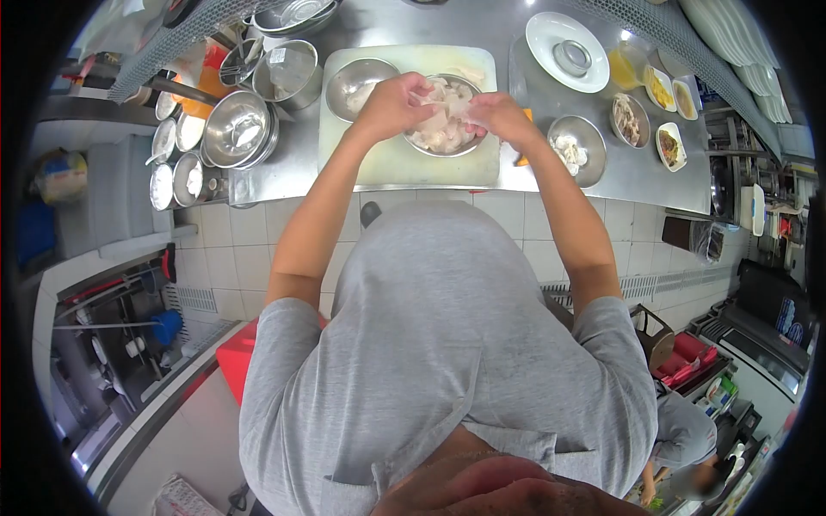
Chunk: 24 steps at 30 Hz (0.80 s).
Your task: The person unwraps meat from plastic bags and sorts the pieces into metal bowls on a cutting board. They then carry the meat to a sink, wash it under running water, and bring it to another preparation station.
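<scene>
A steel bowl (447, 155) heaped with pale, wet raw pieces (428, 138) sits on the white cutting board (370, 163). Over its left rim is my left hand (394, 107), fingers curled and closed around pale, translucent raw flesh. My right hand (503, 119) reaches in from the other side, its fingers closed on a pale raw slice (459, 105) above the heap. I cannot tell whether both hands grip one piece. Left of them stands another steel bowl (348, 82) with a little pale food inside. Something orange (524, 159) shows beside my right wrist.
At right are a bowl of white pieces (578, 142), a white plate (551, 30) with a metal ring, and small food dishes (671, 146). Steel bowls (232, 129) and a pot (292, 77) crowd the left. A person (684, 434) is low at right.
</scene>
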Each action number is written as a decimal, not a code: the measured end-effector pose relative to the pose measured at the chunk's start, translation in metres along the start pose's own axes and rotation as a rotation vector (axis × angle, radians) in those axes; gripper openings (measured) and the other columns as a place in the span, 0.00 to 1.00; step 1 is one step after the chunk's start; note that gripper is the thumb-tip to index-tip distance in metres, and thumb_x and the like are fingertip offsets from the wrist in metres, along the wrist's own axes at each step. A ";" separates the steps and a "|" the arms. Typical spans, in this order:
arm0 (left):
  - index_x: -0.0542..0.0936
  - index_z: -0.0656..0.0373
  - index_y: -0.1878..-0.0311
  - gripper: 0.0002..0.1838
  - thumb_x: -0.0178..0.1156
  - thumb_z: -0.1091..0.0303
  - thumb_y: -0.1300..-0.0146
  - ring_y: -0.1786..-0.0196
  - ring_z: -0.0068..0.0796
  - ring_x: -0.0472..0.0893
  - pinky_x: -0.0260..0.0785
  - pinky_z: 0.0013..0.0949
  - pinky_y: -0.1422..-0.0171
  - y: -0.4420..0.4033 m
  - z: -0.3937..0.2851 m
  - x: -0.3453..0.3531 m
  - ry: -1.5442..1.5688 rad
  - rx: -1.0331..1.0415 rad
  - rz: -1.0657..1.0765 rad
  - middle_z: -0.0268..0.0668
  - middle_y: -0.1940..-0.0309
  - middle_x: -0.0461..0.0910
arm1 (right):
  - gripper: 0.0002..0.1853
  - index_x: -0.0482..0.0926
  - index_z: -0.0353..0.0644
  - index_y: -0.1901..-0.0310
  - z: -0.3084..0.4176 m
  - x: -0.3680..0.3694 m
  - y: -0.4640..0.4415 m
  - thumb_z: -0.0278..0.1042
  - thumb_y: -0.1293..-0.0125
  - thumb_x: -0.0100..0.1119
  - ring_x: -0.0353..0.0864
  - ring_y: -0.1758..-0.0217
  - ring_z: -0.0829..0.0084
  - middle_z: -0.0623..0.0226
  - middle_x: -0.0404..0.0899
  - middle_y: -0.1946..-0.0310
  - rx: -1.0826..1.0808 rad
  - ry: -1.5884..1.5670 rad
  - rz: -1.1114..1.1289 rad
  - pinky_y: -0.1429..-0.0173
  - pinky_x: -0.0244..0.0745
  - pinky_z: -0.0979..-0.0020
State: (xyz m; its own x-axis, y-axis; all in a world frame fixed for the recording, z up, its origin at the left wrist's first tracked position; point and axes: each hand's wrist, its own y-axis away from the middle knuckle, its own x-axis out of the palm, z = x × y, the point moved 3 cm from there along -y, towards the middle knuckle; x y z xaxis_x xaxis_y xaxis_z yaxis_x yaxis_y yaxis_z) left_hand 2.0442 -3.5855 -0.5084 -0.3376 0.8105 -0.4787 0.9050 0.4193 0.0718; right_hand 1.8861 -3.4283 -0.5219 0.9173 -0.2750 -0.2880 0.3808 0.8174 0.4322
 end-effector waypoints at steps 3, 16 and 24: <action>0.80 0.62 0.43 0.20 0.68 0.63 0.35 0.57 0.23 0.83 0.76 0.28 0.52 -0.007 0.006 0.017 0.107 0.054 0.048 0.35 0.54 0.84 | 0.12 0.83 0.38 0.60 -0.007 -0.007 -0.005 0.39 0.31 0.60 0.79 0.73 0.79 0.66 0.84 0.72 0.011 -0.378 0.239 0.71 0.69 0.76; 0.79 0.55 0.51 0.11 0.68 0.66 0.33 0.62 0.17 0.80 0.73 0.24 0.59 -0.028 0.009 -0.021 0.693 -0.034 0.175 0.28 0.62 0.82 | 0.13 0.82 0.33 0.61 0.071 0.013 -0.004 0.37 0.33 0.63 0.82 0.74 0.77 0.62 0.85 0.72 -0.159 -0.181 0.206 0.75 0.71 0.77; 0.79 0.57 0.50 0.13 0.69 0.69 0.35 0.62 0.16 0.80 0.72 0.25 0.62 -0.018 0.009 -0.094 0.612 0.037 -0.003 0.27 0.59 0.82 | 0.14 0.81 0.32 0.59 0.091 0.014 -0.034 0.36 0.36 0.69 0.83 0.73 0.77 0.62 0.85 0.69 -0.299 -0.217 0.092 0.72 0.75 0.75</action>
State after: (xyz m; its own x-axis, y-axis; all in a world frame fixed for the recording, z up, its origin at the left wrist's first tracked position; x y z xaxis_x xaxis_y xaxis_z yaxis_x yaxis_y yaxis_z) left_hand 2.0623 -3.6732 -0.4724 -0.4176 0.9017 0.1118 0.9085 0.4163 0.0354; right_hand 1.8970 -3.5065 -0.4626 0.9616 -0.2683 -0.0578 0.2743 0.9464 0.1704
